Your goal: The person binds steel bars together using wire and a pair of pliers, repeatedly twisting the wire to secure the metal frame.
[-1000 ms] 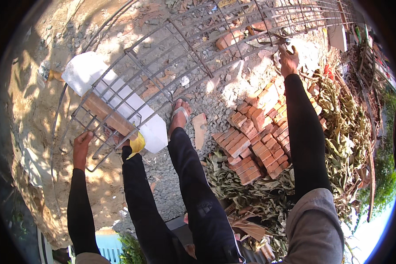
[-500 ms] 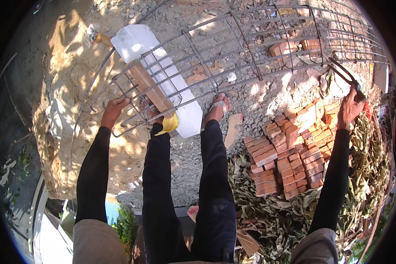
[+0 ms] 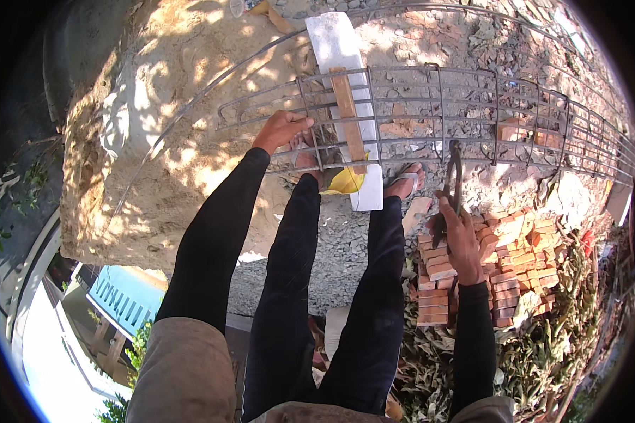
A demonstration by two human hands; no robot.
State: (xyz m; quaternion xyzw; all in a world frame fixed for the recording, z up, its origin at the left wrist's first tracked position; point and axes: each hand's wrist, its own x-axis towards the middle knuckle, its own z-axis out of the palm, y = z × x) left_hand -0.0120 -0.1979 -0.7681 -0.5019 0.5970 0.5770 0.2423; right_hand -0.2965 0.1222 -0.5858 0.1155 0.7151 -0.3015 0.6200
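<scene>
The rebar cage (image 3: 440, 113) lies on the far side of the right hand (image 3: 461, 243), closed around pincers (image 3: 459, 178); the left hand (image 3: 282, 132) curls at the cage's left end, hold unclear.

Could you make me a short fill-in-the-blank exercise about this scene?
1. The metal tool is in the person's ____ hand.
2. The slab beneath the metal cage is coloured ____.
3. Beside the stacked bricks lies a heap of dry ____.
4. The sleeves on both forearms are ____.

Missing words: right; white; leaves; black.
</scene>
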